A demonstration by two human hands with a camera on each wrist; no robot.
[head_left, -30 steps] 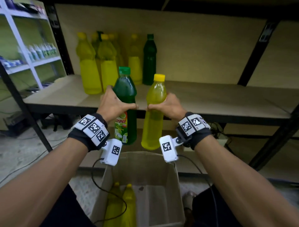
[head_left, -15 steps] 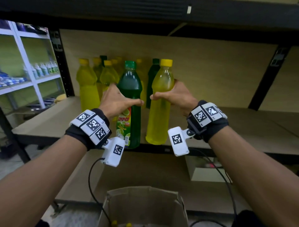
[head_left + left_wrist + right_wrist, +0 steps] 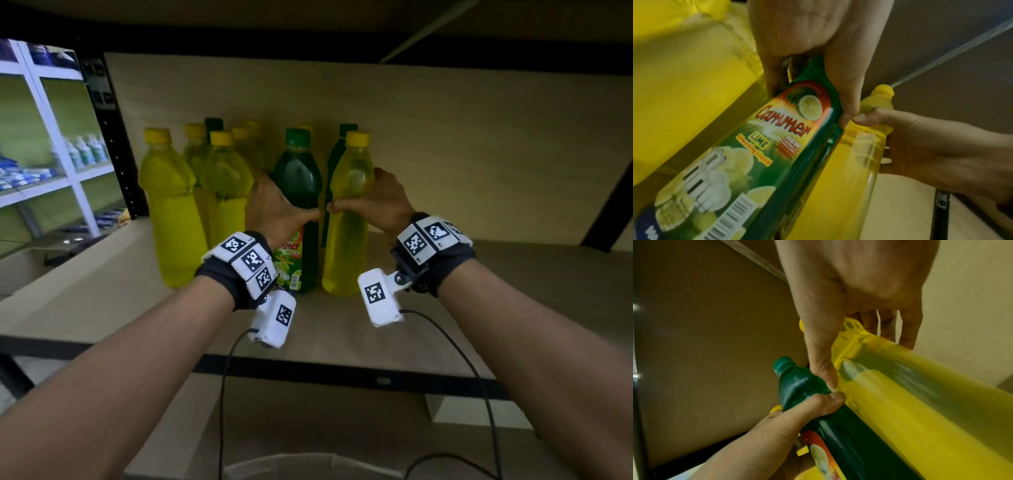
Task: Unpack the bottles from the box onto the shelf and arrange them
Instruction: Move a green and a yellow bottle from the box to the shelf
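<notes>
My left hand grips a green bottle with a lime label around its waist. My right hand grips a yellow bottle beside it. Both bottles stand upright side by side on the wooden shelf, their bases on or just at the board. The two thumbs nearly touch between the bottles. In the right wrist view the green bottle lies left of the yellow bottle. The box shows only its rim at the bottom edge.
Several yellow bottles and dark green ones stand behind and to the left on the same shelf. The shelf's right half is bare board. A black upright post bounds the left; white racking stands beyond.
Both hands carried the two bottles up from over the box and forward onto the shelf, next to the standing group. The box has dropped almost out of view.
</notes>
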